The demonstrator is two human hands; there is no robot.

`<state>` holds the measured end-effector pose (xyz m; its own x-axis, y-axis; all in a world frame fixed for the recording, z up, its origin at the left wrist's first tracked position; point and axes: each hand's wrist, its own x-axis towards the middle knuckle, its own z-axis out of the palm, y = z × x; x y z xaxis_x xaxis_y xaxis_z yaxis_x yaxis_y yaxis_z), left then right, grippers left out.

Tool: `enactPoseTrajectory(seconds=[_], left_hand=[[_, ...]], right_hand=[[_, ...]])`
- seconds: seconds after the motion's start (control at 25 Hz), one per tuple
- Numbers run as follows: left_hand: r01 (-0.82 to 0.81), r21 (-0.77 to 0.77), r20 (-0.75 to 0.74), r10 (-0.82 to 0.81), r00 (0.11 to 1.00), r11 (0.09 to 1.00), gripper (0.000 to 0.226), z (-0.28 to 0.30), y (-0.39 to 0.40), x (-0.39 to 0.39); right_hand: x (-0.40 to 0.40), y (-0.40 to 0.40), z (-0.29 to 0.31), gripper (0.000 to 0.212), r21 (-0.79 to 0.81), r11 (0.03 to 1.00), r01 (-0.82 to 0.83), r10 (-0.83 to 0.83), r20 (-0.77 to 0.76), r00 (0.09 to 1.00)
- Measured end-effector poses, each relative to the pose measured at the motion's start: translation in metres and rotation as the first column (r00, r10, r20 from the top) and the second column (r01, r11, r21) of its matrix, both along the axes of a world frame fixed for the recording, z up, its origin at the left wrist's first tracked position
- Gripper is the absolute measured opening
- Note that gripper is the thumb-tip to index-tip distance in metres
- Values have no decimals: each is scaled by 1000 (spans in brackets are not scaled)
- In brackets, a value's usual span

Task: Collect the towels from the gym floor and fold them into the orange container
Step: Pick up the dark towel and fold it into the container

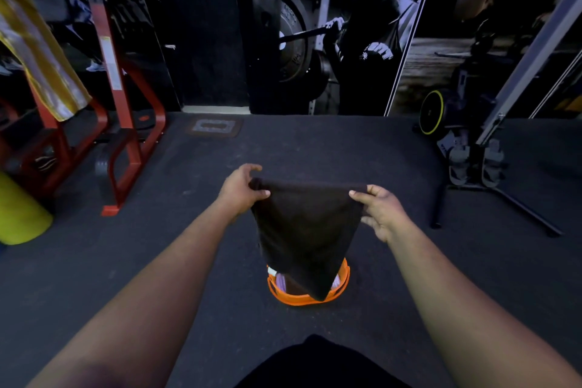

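- Your left hand [241, 189] pinches one top corner of a dark towel [307, 230], thumb and fingers curled round the edge.
- Your right hand [379, 211] pinches the other top corner the same way.
- The towel hangs between your hands, its lower tip over the orange container [310, 294].
- The container sits on the floor [189, 261] and holds pale cloth.
- A red frame [126, 123] stands to the left.

Both bare arms reach forward, hands raised level.
The left hand [241, 190] and right hand [381, 213] each pinch an upper corner of a dark towel [307, 230], thumbs nearest.
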<state>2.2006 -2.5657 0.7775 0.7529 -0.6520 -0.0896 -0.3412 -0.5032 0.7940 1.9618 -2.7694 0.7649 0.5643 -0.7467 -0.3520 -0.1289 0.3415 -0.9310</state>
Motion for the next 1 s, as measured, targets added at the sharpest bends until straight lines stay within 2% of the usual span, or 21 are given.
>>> enactPoseTrajectory(seconds=[0.08, 0.16, 0.32, 0.48, 0.6, 0.68, 0.8, 0.84, 0.88, 0.92, 0.96, 1.0], left_hand=[[-51, 92, 218, 30, 975, 994, 49, 4, 2, 2], [-56, 161, 352, -4, 936, 985, 36, 9, 3, 0], [-25, 220, 480, -86, 873, 975, 23, 15, 9, -6], [-11, 150, 529, -71, 846, 989, 18, 9, 13, -4], [53, 19, 402, -56, 914, 998, 17, 6, 11, 0], [89, -147, 192, -60, 980, 985, 17, 10, 12, -2], [48, -446, -122, -114, 986, 894, 13, 32, 13, -16], [5, -540, -202, -135, 970, 842, 10, 45, 8, -18], [-61, -621, -280, -149, 948, 782, 9, 62, 2, -18], [-134, -679, -357, -166, 919, 722, 12, 79, -4, -16], [-196, -721, -430, -208, 878, 665, 17, 92, -7, -13], [-222, -743, -484, -278, 830, 632, 28, 98, -7, -7]], right_hand=[[-1, 3, 2, 23, -144, 989, 12, -16, -23, 1000], [-3, 6, 4, 23, -262, 965, 25, -35, -34, 999], [-6, 7, 5, 19, -383, 923, 33, -54, -44, 998], [-11, 6, 5, 15, -471, 882, 25, -85, -108, 991], [-9, 7, 6, 13, -461, 886, 50, -83, -51, 995], [-7, 6, 12, 14, -478, 875, 78, -83, 10, 996], [-8, 5, 33, 25, -419, 885, 202, -68, 312, 948], [-9, 4, 36, 35, -393, 905, 162, -11, 359, 933], [-9, 5, 37, 45, -394, 917, 62, 73, 318, 945], [-7, 10, 34, 49, -432, 898, -81, 175, 183, 967], [-4, 17, 28, 46, -446, 869, -213, 261, 48, 964], [3, 23, 18, 38, -433, 859, -273, 298, -9, 955]])
